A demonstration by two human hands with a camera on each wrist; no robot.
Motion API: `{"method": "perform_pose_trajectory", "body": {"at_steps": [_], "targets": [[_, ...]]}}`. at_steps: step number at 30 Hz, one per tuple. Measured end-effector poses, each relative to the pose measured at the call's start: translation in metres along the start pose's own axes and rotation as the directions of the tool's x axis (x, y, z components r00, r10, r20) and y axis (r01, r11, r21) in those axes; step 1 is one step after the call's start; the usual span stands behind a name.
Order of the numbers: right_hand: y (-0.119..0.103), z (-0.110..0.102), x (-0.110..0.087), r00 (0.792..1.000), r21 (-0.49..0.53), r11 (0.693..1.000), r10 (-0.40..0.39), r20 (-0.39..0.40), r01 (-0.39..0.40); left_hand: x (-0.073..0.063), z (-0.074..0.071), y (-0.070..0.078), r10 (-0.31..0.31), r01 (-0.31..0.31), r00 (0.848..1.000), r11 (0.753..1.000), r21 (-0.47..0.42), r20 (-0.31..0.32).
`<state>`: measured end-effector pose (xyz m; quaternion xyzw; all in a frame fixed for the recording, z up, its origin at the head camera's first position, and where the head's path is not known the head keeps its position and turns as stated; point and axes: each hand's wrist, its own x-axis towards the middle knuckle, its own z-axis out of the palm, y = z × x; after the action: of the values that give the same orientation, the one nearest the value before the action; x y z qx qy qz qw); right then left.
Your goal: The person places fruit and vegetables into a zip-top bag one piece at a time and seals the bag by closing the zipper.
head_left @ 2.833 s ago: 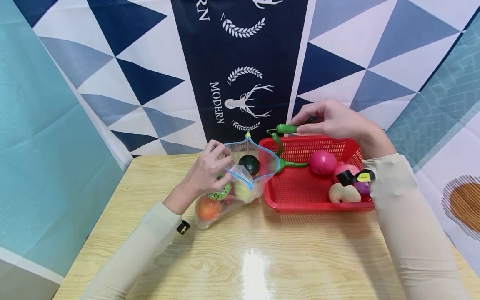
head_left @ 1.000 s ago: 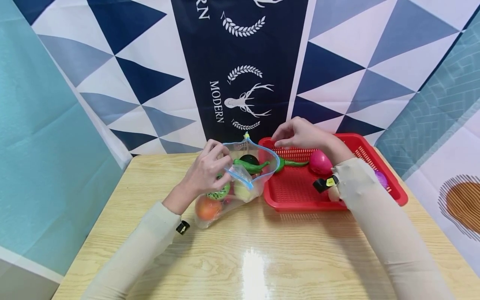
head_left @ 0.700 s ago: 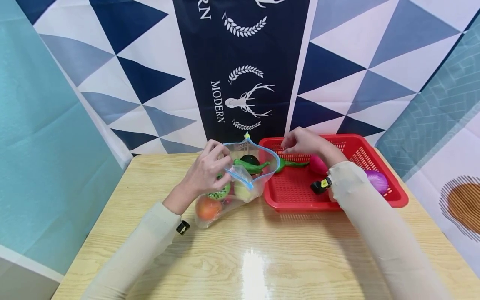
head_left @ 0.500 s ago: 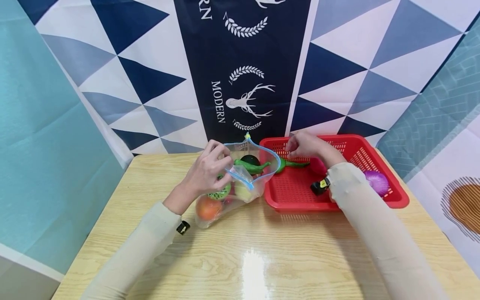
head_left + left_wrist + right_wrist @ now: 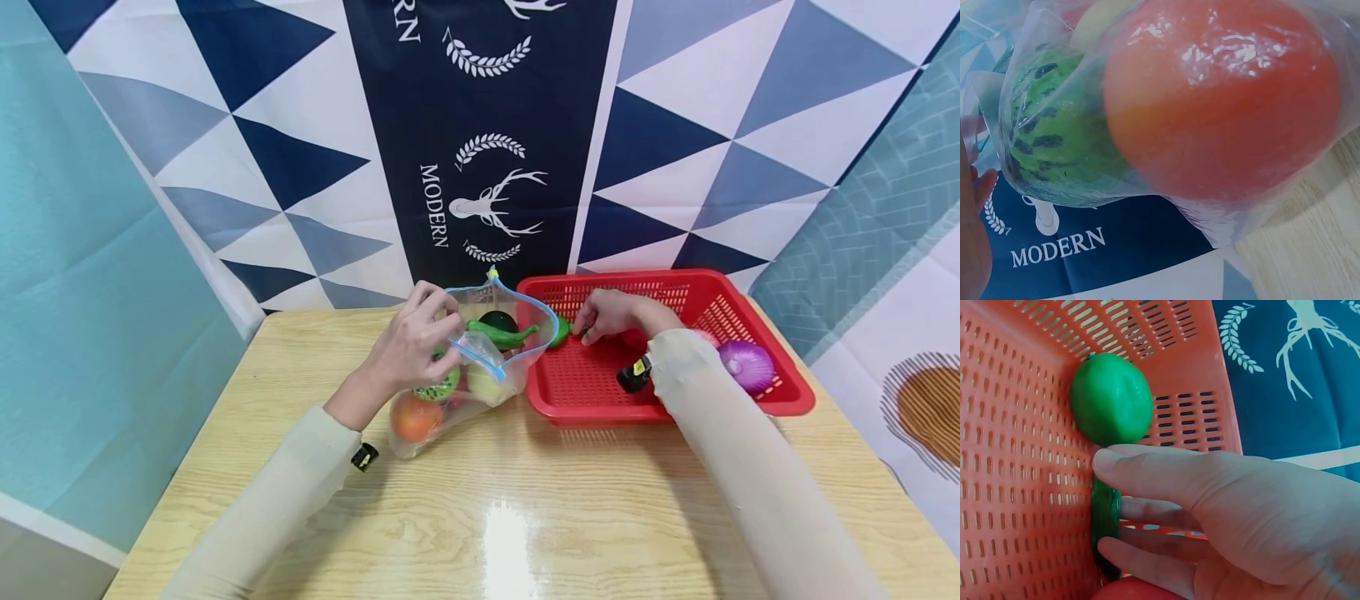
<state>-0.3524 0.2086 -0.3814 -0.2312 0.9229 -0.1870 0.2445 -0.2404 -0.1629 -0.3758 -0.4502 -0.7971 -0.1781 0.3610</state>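
Observation:
My left hand (image 5: 420,337) pinches the rim of a clear zip bag (image 5: 480,365) with a blue seal, its mouth spread. Through the plastic I see an orange-red round fruit (image 5: 1222,100), a green striped fruit (image 5: 1060,125), a pale yellow one, and a dark green round one (image 5: 498,322). A green chili pepper (image 5: 501,335) lies across the top inside. Down in the red basket (image 5: 600,414), my right hand (image 5: 611,315) holds another dark green pepper (image 5: 1105,515) between thumb and fingers. A green lime-like fruit (image 5: 1111,399) lies at that pepper's end.
The basket stands against the bag's right side. A purple onion (image 5: 747,367) lies at its right end, and red-pink produce is partly hidden under my right hand and sleeve. Bare wooden table (image 5: 420,525) extends in front. A patterned cloth (image 5: 300,167) hangs behind.
My right hand held green peppers above the basket earlier; one now lies in the bag. The hand has since moved back and lowered to the pepper in the basket. My left hand stays put.

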Motion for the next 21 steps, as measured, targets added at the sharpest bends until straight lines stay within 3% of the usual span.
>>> {"method": "perform_pose_trajectory", "body": {"at_steps": [10, 15, 21], "targets": [[0.005, 0.002, 0.003, 1.0, -0.012, 1.0, 0.026, 0.003, -0.026, 0.002, 0.0, 0.001, 0.005, -0.005, 1.0, 1.0, -0.002, -0.006], [0.002, -0.002, 0.0, 0.996, 0.03, 0.999, 0.03, -0.08, -0.028, 0.001, 0.0, 0.001, -0.001, 0.001, 1.0, 1.0, -0.005, -0.001], [-0.011, -0.016, -0.009, 0.979, 0.078, 0.996, -0.02, -0.201, 0.037, 0.001, -0.001, 0.0, -0.005, 0.005, 1.0, 1.0, -0.002, 0.002]]}}
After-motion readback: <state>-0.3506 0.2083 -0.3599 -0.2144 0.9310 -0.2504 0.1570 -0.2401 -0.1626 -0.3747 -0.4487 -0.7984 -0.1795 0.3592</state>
